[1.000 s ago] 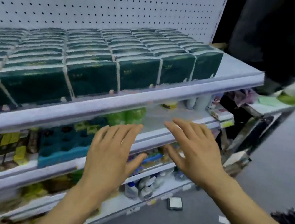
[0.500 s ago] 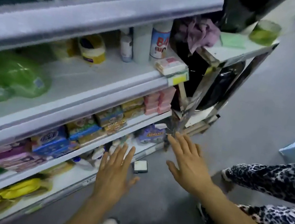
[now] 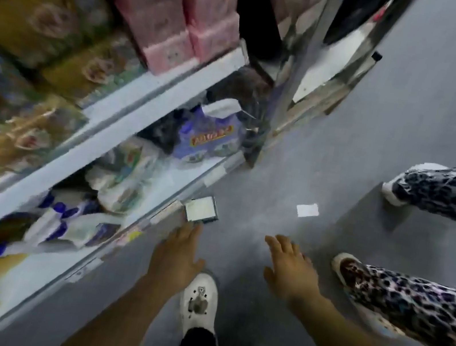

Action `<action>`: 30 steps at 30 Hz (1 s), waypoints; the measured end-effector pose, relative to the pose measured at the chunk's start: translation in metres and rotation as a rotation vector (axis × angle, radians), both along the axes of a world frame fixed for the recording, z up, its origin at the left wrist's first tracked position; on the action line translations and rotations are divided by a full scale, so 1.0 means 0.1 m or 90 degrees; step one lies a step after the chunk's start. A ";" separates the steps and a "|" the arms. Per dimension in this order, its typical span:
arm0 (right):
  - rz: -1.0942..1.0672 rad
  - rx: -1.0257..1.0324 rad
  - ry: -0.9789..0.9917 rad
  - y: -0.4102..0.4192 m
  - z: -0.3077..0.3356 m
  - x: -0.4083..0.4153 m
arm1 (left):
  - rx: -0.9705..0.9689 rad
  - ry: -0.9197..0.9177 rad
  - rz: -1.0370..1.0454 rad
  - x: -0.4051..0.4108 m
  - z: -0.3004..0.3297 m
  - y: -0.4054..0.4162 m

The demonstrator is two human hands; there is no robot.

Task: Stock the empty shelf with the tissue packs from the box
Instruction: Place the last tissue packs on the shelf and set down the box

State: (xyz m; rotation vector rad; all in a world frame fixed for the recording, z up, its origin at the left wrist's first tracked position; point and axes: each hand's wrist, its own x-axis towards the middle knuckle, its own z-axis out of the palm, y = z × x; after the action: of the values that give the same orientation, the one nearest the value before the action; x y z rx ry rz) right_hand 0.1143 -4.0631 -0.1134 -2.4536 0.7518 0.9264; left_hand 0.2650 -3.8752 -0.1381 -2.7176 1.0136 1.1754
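Note:
My view points steeply down at the grey floor [image 3: 416, 83] beside the shelving. My left hand [image 3: 177, 255] hangs over the floor near the lowest shelf's edge [image 3: 142, 134], fingers straight, holding nothing. My right hand [image 3: 290, 269] reaches out beside it, fingers spread, also empty. A small flat square object [image 3: 203, 209] lies on the floor just beyond my left fingertips. No tissue packs and no box are in view; the stocked upper shelf is out of frame.
Lower shelves hold pink boxes [image 3: 186, 15], a purple bag [image 3: 211, 140] and blurred packets. A metal stand [image 3: 314, 66] rises at the shelf's end. Another person's leopard-print legs [image 3: 424, 308] stand at right. My white shoes [image 3: 199, 301] are below. A paper scrap [image 3: 307, 209] lies on the floor.
My head has tilted from the full shelf of green tissue packs down to the floor. Both hands have dropped with it, staying open and empty.

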 end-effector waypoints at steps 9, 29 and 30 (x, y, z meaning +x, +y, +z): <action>-0.047 0.117 -0.015 -0.13 -1.82 0.62 | -0.056 0.193 0.468 0.28 -2.01 -0.12; 0.272 -0.122 -0.129 0.45 -3.01 1.54 | -0.067 0.144 0.402 0.42 -2.44 0.40; 0.203 -0.093 -0.112 0.44 -2.90 1.44 | -0.075 0.131 0.388 0.36 -2.31 0.46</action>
State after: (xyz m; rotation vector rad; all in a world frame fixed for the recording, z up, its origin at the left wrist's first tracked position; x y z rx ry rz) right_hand 0.2584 -4.0187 -0.4037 -2.7943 0.3849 0.7700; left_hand 0.3009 -3.8288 -0.3690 -3.1631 0.2486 1.5294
